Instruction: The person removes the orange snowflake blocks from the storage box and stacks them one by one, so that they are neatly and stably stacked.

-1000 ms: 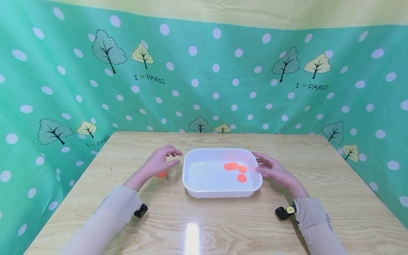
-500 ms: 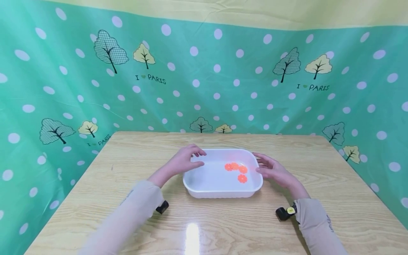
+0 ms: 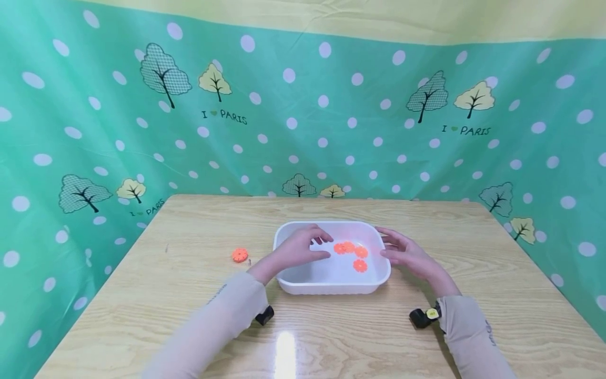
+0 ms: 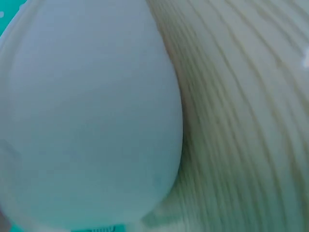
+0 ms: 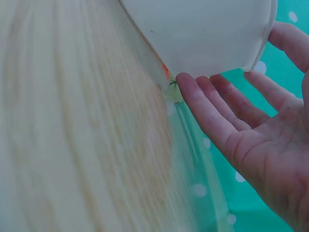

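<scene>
"Where do the orange discs (image 3: 361,252) lie?"
"In the white tub (image 3: 331,289), mid-frame, long axis left-to-right; they're just right of the left hand (image 3: 298,248), the nearer one."
"Hands?"
"Left: thumb and fingers apart, holding nothing visible; right hand (image 3: 410,256) grips the tub's right end."

- From the head we look forward and down, the farthest off, taking in the white tub (image 3: 331,289), left hand (image 3: 299,248), right hand (image 3: 408,255), wooden table (image 3: 473,252) and dotted curtain (image 3: 303,142) beyond.
- From the left wrist we sit very near the tub, turned sideways: its pale wall fills the left of our frame, wood grain the right.
- From the right wrist we look close along the fingers at the tub, also turned sideways, wood on the left, curtain on the right.
- Our head and right wrist views share the right hand; all three share tub, table and curtain.
</scene>
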Available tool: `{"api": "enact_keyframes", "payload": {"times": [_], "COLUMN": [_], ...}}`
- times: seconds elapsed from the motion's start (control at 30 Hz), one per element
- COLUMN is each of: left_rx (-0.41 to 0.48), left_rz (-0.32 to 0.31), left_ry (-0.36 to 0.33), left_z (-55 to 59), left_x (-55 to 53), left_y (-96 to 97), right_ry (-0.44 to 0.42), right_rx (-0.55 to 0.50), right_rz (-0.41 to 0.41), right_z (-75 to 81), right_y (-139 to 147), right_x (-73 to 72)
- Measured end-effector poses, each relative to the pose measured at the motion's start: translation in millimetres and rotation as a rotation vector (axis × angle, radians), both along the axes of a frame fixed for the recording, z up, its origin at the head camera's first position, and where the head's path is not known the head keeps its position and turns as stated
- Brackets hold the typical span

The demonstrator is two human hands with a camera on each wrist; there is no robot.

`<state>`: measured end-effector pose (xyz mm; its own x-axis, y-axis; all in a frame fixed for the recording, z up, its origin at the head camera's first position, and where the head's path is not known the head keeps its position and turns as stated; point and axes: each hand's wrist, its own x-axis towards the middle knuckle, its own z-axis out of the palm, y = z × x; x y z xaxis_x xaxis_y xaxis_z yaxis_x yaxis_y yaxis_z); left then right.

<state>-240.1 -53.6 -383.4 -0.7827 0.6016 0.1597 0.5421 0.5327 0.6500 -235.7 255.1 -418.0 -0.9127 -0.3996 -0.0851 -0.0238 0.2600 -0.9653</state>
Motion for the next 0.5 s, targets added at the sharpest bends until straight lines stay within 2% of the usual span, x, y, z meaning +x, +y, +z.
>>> {"api": "enact_keyframes", "payload": {"times": [0.23,0.5], "left_rx": [-0.033,-0.017], "left_rz": [-0.02,-0.046], "left_ry": [-0.007,-0.066], "left_z": [-0.2,-1.0], "left_x": [0.6,-0.5], "left_y": [21.8,41.2], "right_ry": [0.0,0.001], "right_rx": [0.003,-0.001], "right_rz": [0.001,0.004], "right_z": [0.4,1.3], "right_y": [0,-1], "right_x": [0.5,0.2]}}
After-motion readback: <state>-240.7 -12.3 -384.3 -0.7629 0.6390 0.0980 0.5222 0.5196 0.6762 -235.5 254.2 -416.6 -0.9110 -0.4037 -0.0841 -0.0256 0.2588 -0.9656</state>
